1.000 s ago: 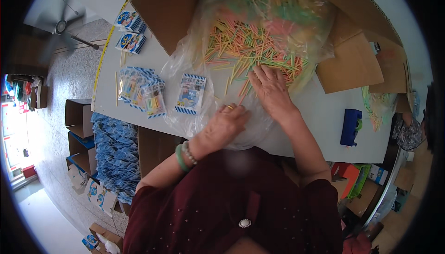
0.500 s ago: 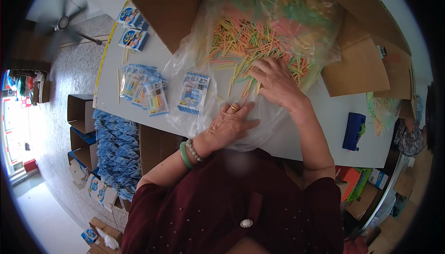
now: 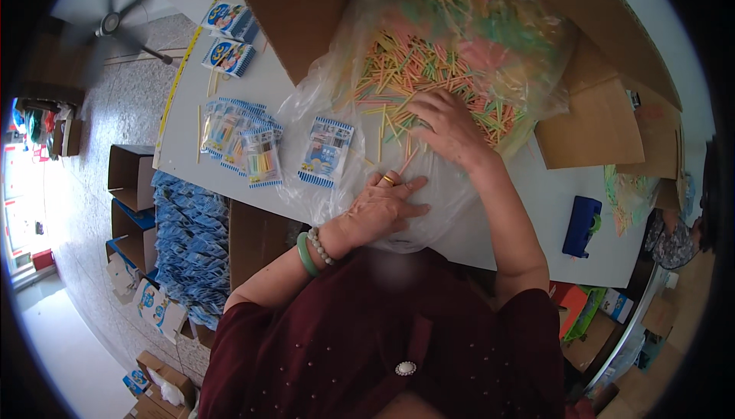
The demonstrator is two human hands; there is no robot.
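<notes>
Thin pastel candy-like sticks [image 3: 417, 67] in pink, yellow, orange and green spill in a heap from a large clear plastic bag [image 3: 306, 101]. My right hand [image 3: 448, 127] rests at the heap's near edge, its fingers loosely bent and apart, tips among a few loose sticks. No stick shows plainly gripped in it. Flat on the near part of the bag lies my left hand [image 3: 383, 206], fingers spread, holding nothing. Just beyond and left of it is a blue-and-white packet [image 3: 327, 153]. Farther left, several similar packets [image 3: 241, 140] overlap, with coloured sticks showing through their windows.
An open cardboard box [image 3: 302, 13] surrounds the bag at the back. Two small blue-and-white packs [image 3: 228, 58] sit far left. A blue tape dispenser [image 3: 582, 226] stands at right. Below the table's left edge, a carton holds many blue packets [image 3: 191, 243]. A fan [image 3: 109, 24] is beyond.
My right hand has shifted slightly left along the heap's edge, its fingers still bent. My left hand stays spread on the bag. The whole view has tilted a little.
</notes>
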